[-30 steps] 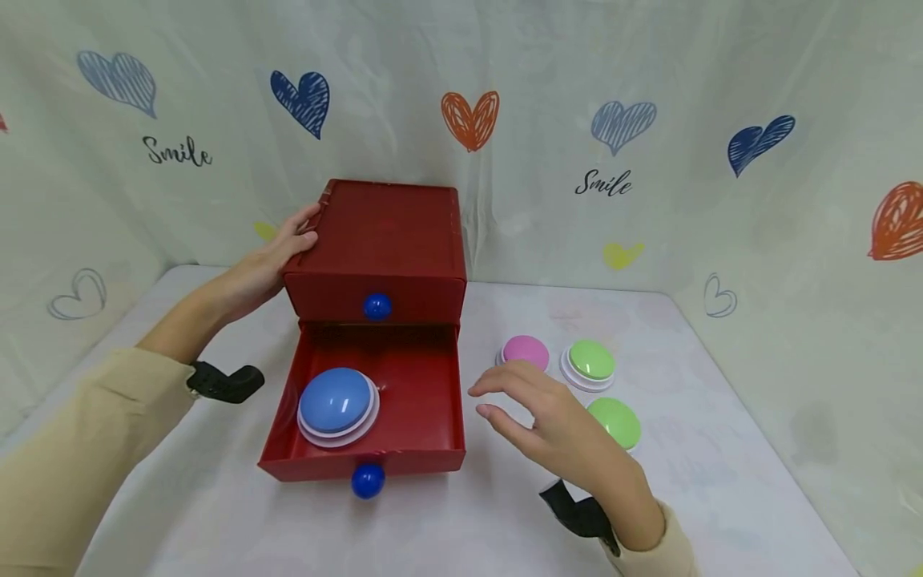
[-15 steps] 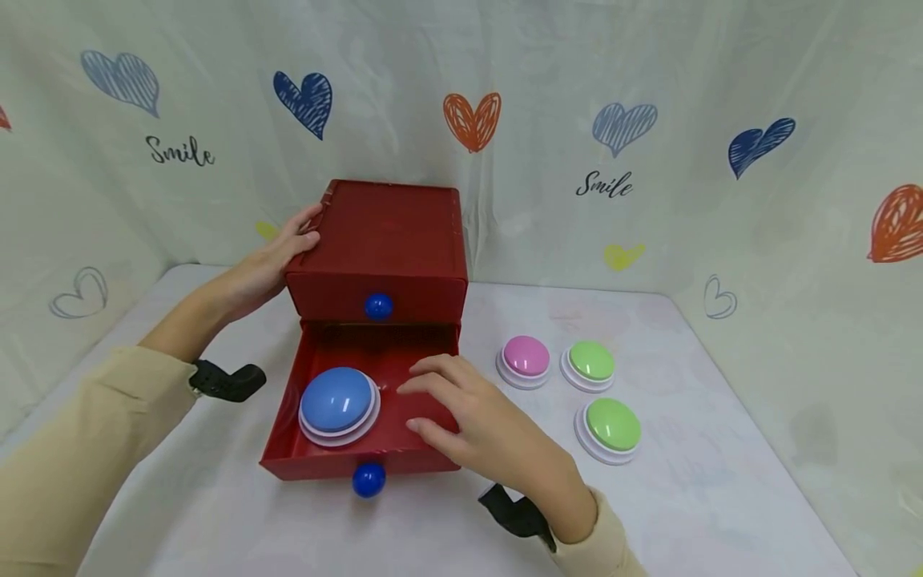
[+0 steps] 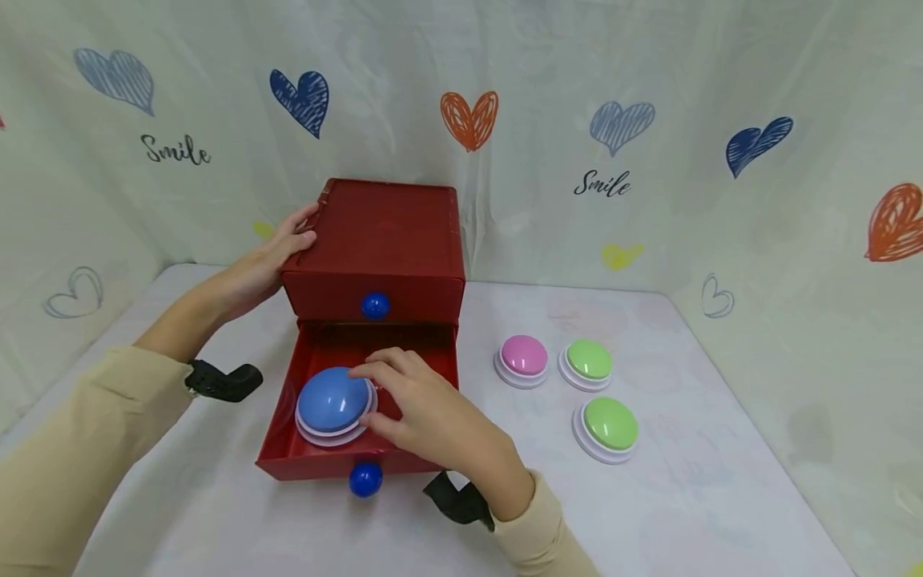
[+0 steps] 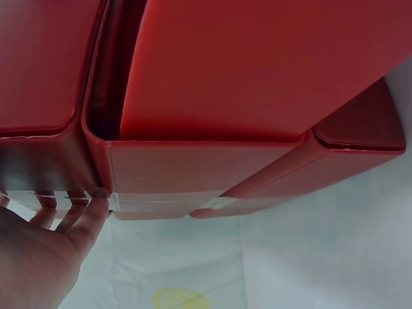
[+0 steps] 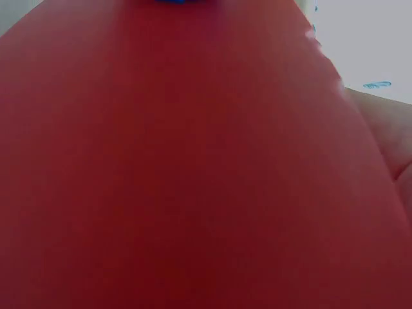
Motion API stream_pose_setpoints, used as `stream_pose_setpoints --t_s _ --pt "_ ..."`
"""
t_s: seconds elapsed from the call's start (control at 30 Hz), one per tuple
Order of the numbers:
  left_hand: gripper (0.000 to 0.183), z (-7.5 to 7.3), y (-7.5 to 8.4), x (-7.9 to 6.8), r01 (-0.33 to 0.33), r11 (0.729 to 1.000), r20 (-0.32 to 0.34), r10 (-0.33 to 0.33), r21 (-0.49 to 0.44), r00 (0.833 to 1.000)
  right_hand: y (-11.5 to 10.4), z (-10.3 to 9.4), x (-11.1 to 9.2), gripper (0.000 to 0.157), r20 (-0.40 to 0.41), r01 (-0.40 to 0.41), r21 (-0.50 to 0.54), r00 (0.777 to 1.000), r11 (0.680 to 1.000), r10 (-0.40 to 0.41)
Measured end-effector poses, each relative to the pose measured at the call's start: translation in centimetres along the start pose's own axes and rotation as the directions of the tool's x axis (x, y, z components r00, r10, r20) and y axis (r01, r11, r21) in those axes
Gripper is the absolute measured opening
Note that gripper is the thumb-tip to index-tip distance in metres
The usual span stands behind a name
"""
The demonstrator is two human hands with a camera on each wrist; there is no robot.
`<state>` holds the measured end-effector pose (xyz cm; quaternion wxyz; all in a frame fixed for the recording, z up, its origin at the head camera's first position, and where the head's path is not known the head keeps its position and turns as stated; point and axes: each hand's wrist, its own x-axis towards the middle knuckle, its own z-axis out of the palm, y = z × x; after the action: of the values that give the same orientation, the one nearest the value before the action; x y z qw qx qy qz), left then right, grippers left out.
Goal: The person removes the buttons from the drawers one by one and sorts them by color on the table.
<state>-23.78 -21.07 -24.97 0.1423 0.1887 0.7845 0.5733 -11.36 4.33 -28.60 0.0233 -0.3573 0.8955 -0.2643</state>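
A red two-drawer box (image 3: 392,228) has its lower drawer (image 3: 339,340) pulled out and its upper drawer closed. Inside the lower drawer, toward its left, lies a large blue dome button (image 3: 328,398) on a white base. My left hand (image 3: 277,248) rests against the box's left upper edge; the left wrist view has its fingertips (image 4: 96,206) touching the taped side. My right hand (image 3: 433,409) reaches over the drawer with fingers apart, index and thumb right at the button's right rim. Red drawer front (image 5: 180,161) fills most of the right wrist view.
Right of the box, a pink button (image 3: 524,354) and two green buttons, one farther back (image 3: 590,359) and one nearer (image 3: 610,423), sit on the white table (image 3: 692,481). Blue ball knobs stick out from the upper drawer (image 3: 375,305) and lower drawer. A heart-printed curtain (image 3: 534,120) stands behind.
My right hand has moved left, from beside the drawer to over it and up to the blue button. My left hand, the box and the buttons have stayed put.
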Motion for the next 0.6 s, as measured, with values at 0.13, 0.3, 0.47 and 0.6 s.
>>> stream_pose_setpoints --t_s 0.13,0.3,0.47,0.6 --pt "0.063 0.0 -0.1 0.0 -0.008 1.000 0.003 0.008 0.001 1.000 -0.3 0.5 0.7 0.052 0.050 -0.026 0.003 0.998 1.000 0.026" --pt "0.062 0.0 -0.1 0.0 -0.012 1.000 0.000 0.012 0.002 1.000 -0.3 1.3 1.5 0.054 0.074 -0.027 -0.029 0.997 0.999 0.029" --pt "0.062 0.0 -0.1 0.1 -0.017 1.000 0.003 0.017 0.004 1.000 -0.1 1.7 1.9 0.054 0.076 -0.037 -0.053 0.996 0.998 0.041" --pt "0.063 0.0 -0.1 0.0 -0.015 1.000 0.003 0.015 0.005 1.000 0.0 1.9 2.2 0.059 0.119 -0.045 -0.070 0.992 0.997 0.053"
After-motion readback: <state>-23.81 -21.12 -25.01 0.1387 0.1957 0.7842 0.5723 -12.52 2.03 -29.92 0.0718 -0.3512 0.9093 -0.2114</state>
